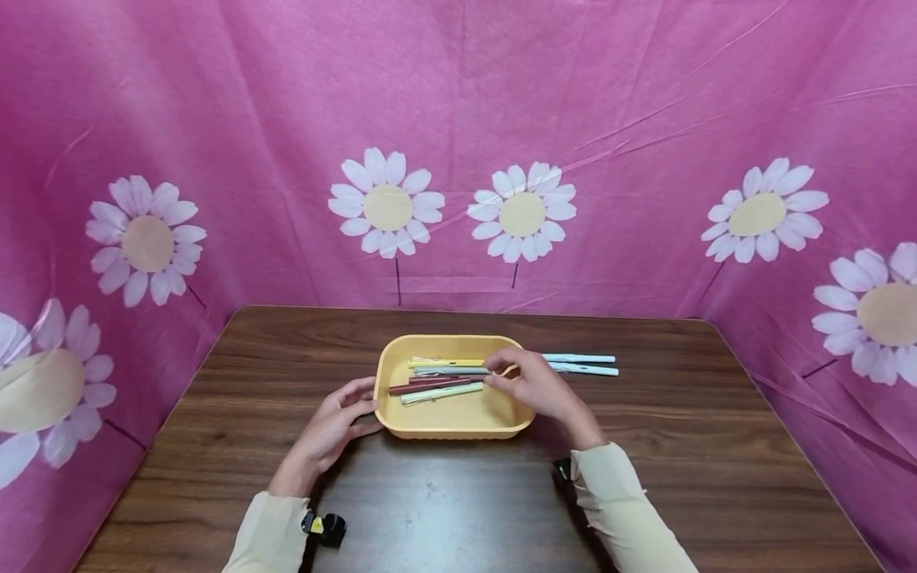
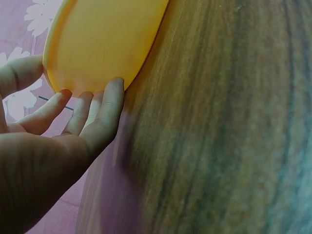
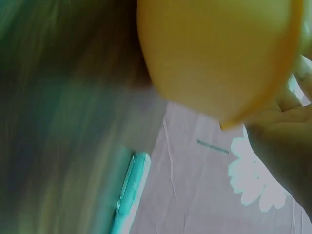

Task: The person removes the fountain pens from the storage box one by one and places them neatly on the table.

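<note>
A yellow tray [image 1: 444,434] stands on the table with several pens in it. My left hand [image 1: 337,426] rests its fingers and thumb against the tray's left end, and in the left wrist view the fingertips [image 2: 114,90] touch its outer wall. My right hand [image 1: 533,386] reaches over the tray's right side. Thumb and fingers pinch the right end of a dark red pen [image 1: 430,386]. Around it lie a pale green pen [image 1: 440,393], a yellow pen [image 1: 447,363] and a grey-blue pen [image 1: 447,370]. In the right wrist view the tray wall hides the fingertips.
Two light blue pens [image 1: 587,369] lie on the wooden table [image 1: 680,446] just right of the tray, partly behind the right hand. A pink cloth [image 1: 458,95] with white daisies hangs behind the table and along both sides.
</note>
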`<state>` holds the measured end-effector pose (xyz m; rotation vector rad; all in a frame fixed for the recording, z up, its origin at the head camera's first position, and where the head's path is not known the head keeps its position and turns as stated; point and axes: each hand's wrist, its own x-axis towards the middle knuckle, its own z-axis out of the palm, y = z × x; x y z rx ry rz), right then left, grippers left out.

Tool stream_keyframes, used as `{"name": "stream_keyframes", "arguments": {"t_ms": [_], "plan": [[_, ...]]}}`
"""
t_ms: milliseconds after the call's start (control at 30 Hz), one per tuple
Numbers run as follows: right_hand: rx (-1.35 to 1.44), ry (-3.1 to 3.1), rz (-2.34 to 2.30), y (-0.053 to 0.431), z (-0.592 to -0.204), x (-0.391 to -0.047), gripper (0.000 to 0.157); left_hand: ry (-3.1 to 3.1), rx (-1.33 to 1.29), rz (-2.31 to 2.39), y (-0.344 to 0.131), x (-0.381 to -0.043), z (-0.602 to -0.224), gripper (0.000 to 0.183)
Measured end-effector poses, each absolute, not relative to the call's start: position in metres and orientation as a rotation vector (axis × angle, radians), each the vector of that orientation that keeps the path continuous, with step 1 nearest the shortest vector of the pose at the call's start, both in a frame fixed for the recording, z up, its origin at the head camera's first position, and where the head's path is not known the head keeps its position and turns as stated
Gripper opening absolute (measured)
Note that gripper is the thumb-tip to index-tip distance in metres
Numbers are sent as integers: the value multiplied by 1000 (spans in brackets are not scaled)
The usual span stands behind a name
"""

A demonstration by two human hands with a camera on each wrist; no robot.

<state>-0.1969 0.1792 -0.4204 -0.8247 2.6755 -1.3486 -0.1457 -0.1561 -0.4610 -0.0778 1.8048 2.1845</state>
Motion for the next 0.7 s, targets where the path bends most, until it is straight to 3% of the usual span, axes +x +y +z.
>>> {"name": "stream_keyframes", "arguments": {"t_ms": [333, 700], "plan": [[-951, 2776, -1086, 157, -430, -209, 10, 1802, -62, 2179, -157, -146, -461, 50], [-813, 2667, -1006, 140, -444, -213, 14, 1787, -54, 2196, -156, -146, -461, 51]]}}
